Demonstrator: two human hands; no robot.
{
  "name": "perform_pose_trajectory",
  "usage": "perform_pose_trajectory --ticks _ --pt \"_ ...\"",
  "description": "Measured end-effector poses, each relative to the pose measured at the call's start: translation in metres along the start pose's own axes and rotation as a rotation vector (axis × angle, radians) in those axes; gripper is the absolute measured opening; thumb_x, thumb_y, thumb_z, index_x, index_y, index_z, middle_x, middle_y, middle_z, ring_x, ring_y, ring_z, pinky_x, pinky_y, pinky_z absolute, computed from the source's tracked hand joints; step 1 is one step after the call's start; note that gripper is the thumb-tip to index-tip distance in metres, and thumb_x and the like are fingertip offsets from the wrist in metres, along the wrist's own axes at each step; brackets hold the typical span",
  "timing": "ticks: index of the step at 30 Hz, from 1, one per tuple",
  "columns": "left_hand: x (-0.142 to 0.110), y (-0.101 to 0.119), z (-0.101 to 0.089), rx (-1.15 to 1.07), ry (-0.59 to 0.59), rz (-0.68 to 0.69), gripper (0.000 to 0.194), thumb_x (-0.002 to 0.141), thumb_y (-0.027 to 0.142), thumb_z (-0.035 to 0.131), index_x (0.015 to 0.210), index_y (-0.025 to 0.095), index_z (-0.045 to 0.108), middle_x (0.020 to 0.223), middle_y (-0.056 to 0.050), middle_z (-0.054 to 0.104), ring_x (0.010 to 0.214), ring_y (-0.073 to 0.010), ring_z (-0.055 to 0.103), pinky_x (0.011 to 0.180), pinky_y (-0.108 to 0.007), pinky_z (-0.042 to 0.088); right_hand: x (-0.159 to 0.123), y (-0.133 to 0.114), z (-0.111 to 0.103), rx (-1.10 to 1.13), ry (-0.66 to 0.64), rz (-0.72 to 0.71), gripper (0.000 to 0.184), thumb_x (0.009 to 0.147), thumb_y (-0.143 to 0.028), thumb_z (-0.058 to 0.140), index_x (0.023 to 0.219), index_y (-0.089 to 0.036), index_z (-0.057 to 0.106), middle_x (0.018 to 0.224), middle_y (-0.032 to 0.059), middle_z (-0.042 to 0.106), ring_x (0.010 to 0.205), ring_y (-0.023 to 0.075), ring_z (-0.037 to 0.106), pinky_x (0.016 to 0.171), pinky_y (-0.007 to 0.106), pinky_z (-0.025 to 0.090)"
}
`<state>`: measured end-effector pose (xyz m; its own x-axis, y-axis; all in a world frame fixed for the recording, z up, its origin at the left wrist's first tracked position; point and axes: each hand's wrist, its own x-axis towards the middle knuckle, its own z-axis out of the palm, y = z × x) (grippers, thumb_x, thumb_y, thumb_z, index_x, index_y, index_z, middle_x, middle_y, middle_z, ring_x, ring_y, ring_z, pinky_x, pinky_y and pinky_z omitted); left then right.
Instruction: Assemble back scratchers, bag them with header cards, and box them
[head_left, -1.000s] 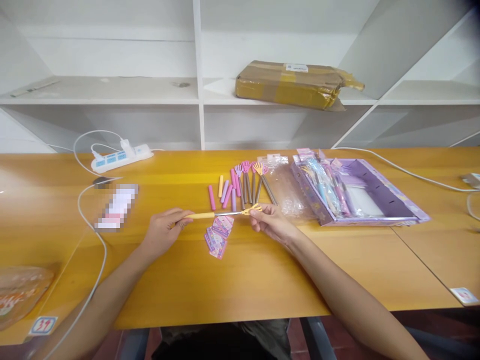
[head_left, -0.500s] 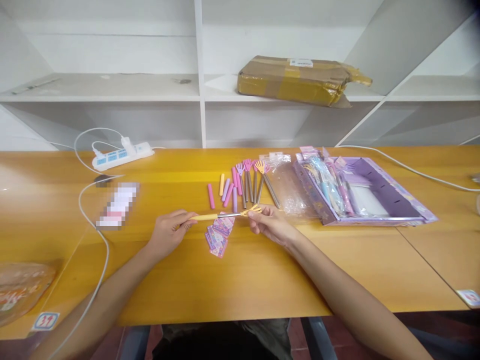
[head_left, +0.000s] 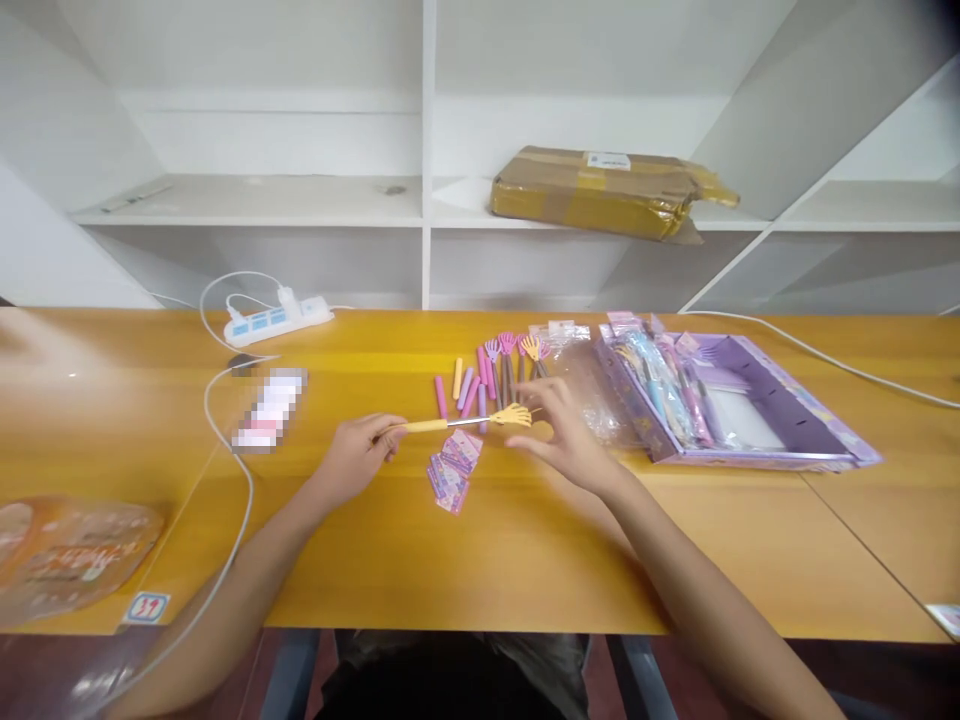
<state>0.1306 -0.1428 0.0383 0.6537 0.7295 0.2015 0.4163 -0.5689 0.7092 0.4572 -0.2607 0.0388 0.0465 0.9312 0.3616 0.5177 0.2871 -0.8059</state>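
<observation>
My left hand [head_left: 364,452] grips the yellow handle end of a back scratcher [head_left: 426,427], held level above the table. Its metal rod leads to a yellow claw-shaped head pointing right. Around that head, my right hand [head_left: 559,430] has its thumb and fingers apart; whether a fingertip touches it I cannot tell. Printed cards [head_left: 453,470] lie fanned just below the rod. Behind it are loose pink, purple and yellow handle sleeves [head_left: 466,385] and several metal rods with claw heads [head_left: 507,345], partly hidden by my right hand.
A purple display box [head_left: 817,420] with bagged scratchers stands right, beside clear plastic bags [head_left: 581,385]. A power strip [head_left: 277,320], a white cable [head_left: 247,500] and a pixelated item [head_left: 270,410] are left. A taped carton [head_left: 592,192] sits on the shelf.
My right hand has let go of the claw head and spread its fingers. The head has turned to show its flat side. My left hand keeps its grip. The view has shifted somewhat.
</observation>
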Motion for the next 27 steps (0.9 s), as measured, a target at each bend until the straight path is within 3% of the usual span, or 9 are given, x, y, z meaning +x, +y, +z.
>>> perform_pose_trajectory --ticks 2,4,7,10,16,19,21,25,27 --pt "0.000 0.000 -0.006 0.012 -0.031 0.015 0.036 0.109 0.049 0.047 0.103 0.023 0.072 0.075 0.001 0.068 0.069 -0.0156 0.064 0.072 -0.028 0.050 -0.003 -0.009 0.000 -0.237 -0.054 -0.163 0.034 0.100 -0.042 0.070 0.131 -0.028 0.069 0.125 0.0124 0.059 0.113 0.0268 0.063 0.103 0.046 0.055" --pt "-0.002 0.004 -0.008 0.103 -0.077 0.082 0.036 0.110 0.047 0.045 0.110 0.023 0.072 0.085 -0.001 0.072 0.076 -0.0169 0.066 0.075 -0.029 0.051 -0.009 -0.017 0.002 -0.369 -0.076 -0.256 0.027 0.108 -0.036 0.055 0.129 -0.027 0.070 0.122 0.0136 0.064 0.112 0.0270 0.066 0.100 0.046 0.056" --pt "-0.009 0.016 -0.006 0.404 -0.088 0.285 0.033 0.111 0.041 0.046 0.124 0.020 0.069 0.104 -0.008 0.075 0.091 -0.0225 0.067 0.081 -0.034 0.050 -0.023 -0.023 0.008 -0.542 -0.075 -0.277 0.031 0.112 -0.031 0.045 0.132 -0.028 0.069 0.117 0.0122 0.071 0.102 0.0251 0.070 0.089 0.039 0.058" --pt "-0.019 0.029 0.000 0.692 -0.086 0.450 0.030 0.111 0.027 0.043 0.121 0.015 0.069 0.100 -0.012 0.072 0.089 -0.0258 0.062 0.078 -0.037 0.046 -0.039 -0.025 0.012 -0.702 -0.078 -0.279 0.031 0.111 -0.026 0.046 0.131 -0.026 0.070 0.110 0.0111 0.076 0.093 0.0239 0.071 0.078 0.034 0.054" --pt "-0.032 0.032 -0.012 0.741 -0.043 0.441 0.030 0.111 0.029 0.044 0.108 0.018 0.071 0.090 -0.010 0.070 0.085 -0.0247 0.058 0.074 -0.037 0.044 -0.067 -0.022 0.000 -0.772 0.003 -0.310 0.033 0.107 -0.015 0.047 0.126 -0.025 0.072 0.110 0.0108 0.078 0.099 0.0255 0.070 0.085 0.036 0.051" --pt "-0.046 0.011 -0.042 0.656 0.018 0.378 0.027 0.110 0.030 0.048 0.108 0.020 0.073 0.092 -0.010 0.072 0.091 -0.0254 0.061 0.079 -0.037 0.047 -0.088 -0.004 -0.037 -0.813 0.071 -0.341 0.032 0.105 -0.016 0.051 0.126 -0.027 0.073 0.113 0.0102 0.079 0.100 0.0257 0.072 0.088 0.037 0.052" --pt "-0.061 -0.008 -0.072 0.642 0.064 0.350 0.027 0.109 0.029 0.048 0.111 0.022 0.073 0.095 -0.010 0.074 0.096 -0.0264 0.063 0.083 -0.038 0.048 -0.110 0.016 -0.076 -0.853 0.102 -0.353 0.032 0.104 -0.018 0.052 0.125 -0.029 0.073 0.108 0.0093 0.080 0.096 0.0242 0.074 0.084 0.036 0.055" --pt "-0.097 -0.042 -0.124 0.706 0.217 0.270 0.030 0.109 0.037 0.049 0.109 0.022 0.075 0.103 -0.008 0.076 0.097 -0.0260 0.066 0.087 -0.039 0.050 -0.162 0.055 -0.156 -1.033 0.341 -0.249 0.026 0.106 -0.030 0.053 0.108 -0.030 0.079 0.099 0.0135 0.081 0.087 0.0233 0.077 0.077 0.036 0.056" --pt "-0.111 -0.051 -0.131 0.685 0.122 0.241 0.031 0.109 0.040 0.049 0.110 0.022 0.075 0.102 -0.007 0.077 0.098 -0.0260 0.067 0.088 -0.039 0.051 -0.181 0.066 -0.176 -1.044 0.317 -0.218 0.024 0.105 -0.036 0.055 0.105 -0.033 0.079 0.097 0.0131 0.082 0.087 0.0238 0.079 0.075 0.036 0.056"
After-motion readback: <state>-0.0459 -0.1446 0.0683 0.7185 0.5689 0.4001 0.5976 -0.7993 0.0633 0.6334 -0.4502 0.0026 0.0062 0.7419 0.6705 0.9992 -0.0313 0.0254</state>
